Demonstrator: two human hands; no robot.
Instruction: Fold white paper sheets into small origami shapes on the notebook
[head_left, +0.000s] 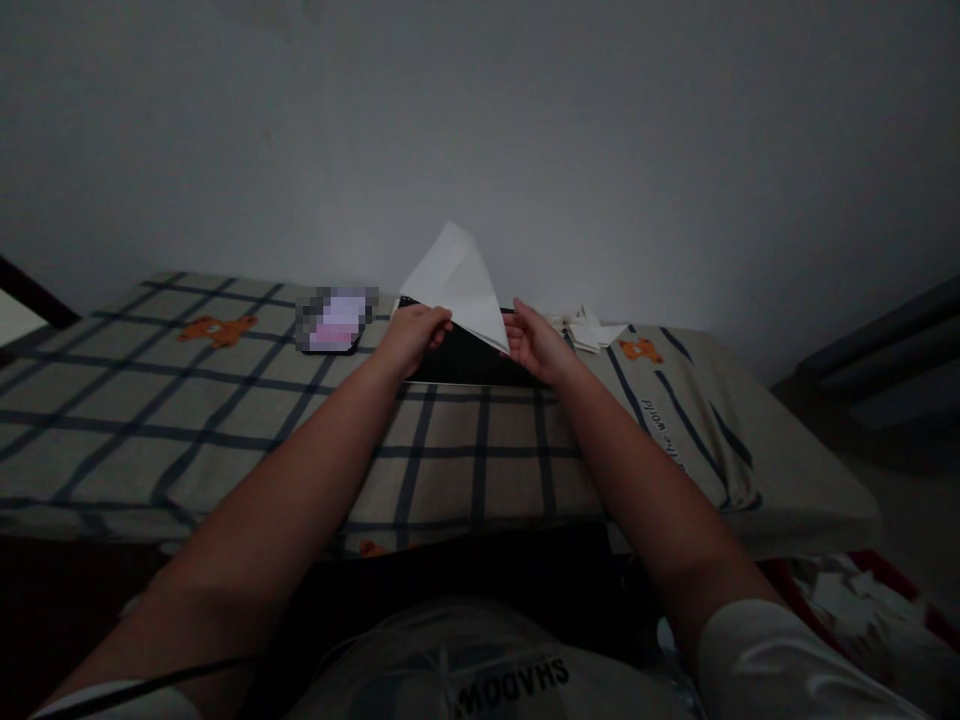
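Note:
A folded white sheet of paper (459,282) stands tilted up over a flat black object (465,362) lying on the checked cloth. My left hand (411,338) pinches the paper's lower left edge, fingers closed on it. My right hand (538,345) grips the paper's lower right corner, thumb over the fold. Both hands hover just above the black object, near the wall.
The checked cloth with orange bear prints (225,410) covers the surface. A lit phone (336,320) lies left of my hands. Small folded white papers (592,330) sit to the right. More white scraps (855,600) lie low at the right. A grey wall stands behind.

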